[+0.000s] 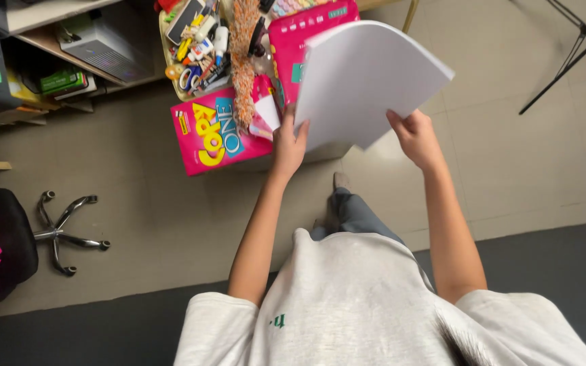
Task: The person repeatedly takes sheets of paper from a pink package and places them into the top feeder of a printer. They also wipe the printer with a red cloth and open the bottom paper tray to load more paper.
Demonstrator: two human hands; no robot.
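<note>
Both hands are up in front of the body, sharing a thick stack of white paper (367, 78) that curves upward and away from the person. The left hand (289, 144) grips the stack at its lower left edge, fingers wrapped behind the sheets and thumb on the near side, pinching the paper. The right hand (415, 139) clamps the lower right edge, fingers curled around the corner and closed on the sheets. The stack hangs in the air over a pink cardboard box (213, 132) with yellow and blue lettering, which stands on the pale tiled floor (510, 149). Just behind it sits a second pink package (293, 41), partly hidden by the paper. To the left of that is a tray of stationery (194, 47) packed with tape rolls, glue bottles and small tools, and a braided multicoloured cord (243, 68) lies over the boxes. Further left, a shelf (49, 37) holds a grey device (100, 44) and some green items. At the left edge, a black chair (8, 237) with a chrome wheeled base carries something bright pink. A black tripod leg (564, 61) crosses the upper right corner.
</note>
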